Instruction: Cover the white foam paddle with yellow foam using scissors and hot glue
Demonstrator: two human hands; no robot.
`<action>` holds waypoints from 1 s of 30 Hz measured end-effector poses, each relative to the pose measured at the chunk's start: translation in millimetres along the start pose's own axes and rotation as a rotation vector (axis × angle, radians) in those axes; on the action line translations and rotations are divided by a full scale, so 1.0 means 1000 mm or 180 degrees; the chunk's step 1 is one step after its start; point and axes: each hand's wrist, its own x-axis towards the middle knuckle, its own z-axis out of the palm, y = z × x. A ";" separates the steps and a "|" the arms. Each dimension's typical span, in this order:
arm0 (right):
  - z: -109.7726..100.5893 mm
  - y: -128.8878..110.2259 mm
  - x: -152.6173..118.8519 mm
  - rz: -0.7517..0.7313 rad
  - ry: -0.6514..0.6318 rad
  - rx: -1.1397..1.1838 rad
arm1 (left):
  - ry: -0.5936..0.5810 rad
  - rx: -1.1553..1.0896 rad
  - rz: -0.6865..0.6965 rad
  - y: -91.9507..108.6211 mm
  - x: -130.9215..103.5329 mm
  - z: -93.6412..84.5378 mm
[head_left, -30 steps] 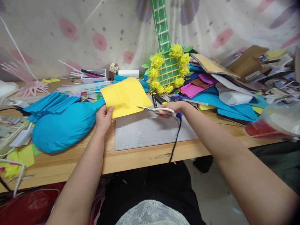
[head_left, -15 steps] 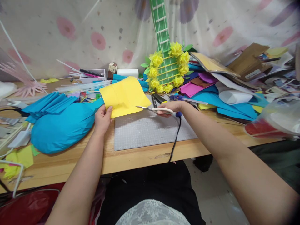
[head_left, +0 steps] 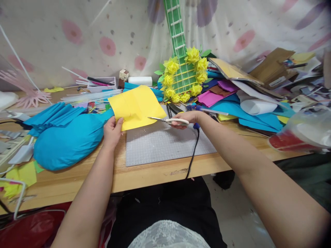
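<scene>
Cutting appears unfinished: I pinch the unsevered yellow paper [head_left: 138, 105] in my left hand [head_left: 112, 133], right hand [head_left: 190, 116] curled around scissors [head_left: 169, 120].

we see a blue bundle [head_left: 69, 141] just left of the left hand [head_left: 113, 132], a green guitar-like piece [head_left: 184, 78] with yellow flowers [head_left: 192, 55] beyond the right hand [head_left: 182, 121], and a see-through container [head_left: 306, 132] well to that hand's right.

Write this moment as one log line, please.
Left grip: yellow sheet, lower left | Right grip: scissors, blades overlapping the sheet's right side | Below: gray cutting mat
</scene>
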 end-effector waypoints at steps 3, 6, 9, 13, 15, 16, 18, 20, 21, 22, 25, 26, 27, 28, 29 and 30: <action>0.001 -0.001 0.000 -0.0001 -0.0013 0.0003 | 0.0006 0.0022 0.0005 -0.001 0.000 0.000; 0.002 -0.001 0.000 0.0053 0.0034 0.0047 | 0.0017 0.0042 0.0004 -0.002 0.000 0.000; 0.004 -0.001 0.001 0.0055 0.0068 0.0070 | 0.0045 0.0027 -0.0018 -0.003 0.001 0.000; 0.004 0.001 0.001 0.0014 0.0063 0.0083 | 0.0057 -0.0036 -0.0051 -0.004 0.002 0.001; 0.004 0.001 0.001 0.0003 0.0068 0.0102 | 0.0067 -0.0051 -0.0054 -0.003 0.002 0.001; 0.005 0.001 0.001 -0.0007 0.0069 0.0111 | 0.0072 -0.0055 -0.0058 -0.003 0.002 0.001; 0.005 0.002 0.001 -0.0018 0.0086 0.0120 | 0.0076 -0.0070 -0.0076 -0.003 0.001 0.001; 0.006 0.001 0.001 -0.0025 0.0133 0.0113 | 0.0087 -0.0108 -0.0095 -0.002 0.001 0.001; 0.006 0.001 0.001 -0.0028 0.0152 0.0100 | 0.0089 -0.0134 -0.0105 -0.002 0.000 0.001; 0.007 0.001 0.002 -0.0037 0.0161 0.0083 | 0.0094 -0.0161 -0.0117 -0.003 0.000 0.001; 0.008 0.001 0.003 -0.0081 0.0144 0.0042 | 0.0148 -0.0220 -0.0183 -0.005 0.000 0.002; 0.008 0.001 0.003 -0.0090 0.0128 0.0041 | 0.0168 -0.0231 -0.0208 -0.006 0.000 0.002; 0.009 0.001 0.004 -0.0101 0.0115 0.0047 | 0.0187 -0.0239 -0.0230 -0.007 0.000 0.002; 0.010 0.001 0.004 -0.0117 0.0097 0.0049 | 0.0200 -0.0251 -0.0252 -0.007 0.000 0.002; 0.010 0.000 0.004 -0.0146 0.0072 0.0041 | 0.0208 -0.0271 -0.0273 -0.007 0.000 0.002; 0.011 -0.001 0.005 -0.0185 0.0038 0.0021 | 0.0215 -0.0299 -0.0290 -0.007 0.000 0.002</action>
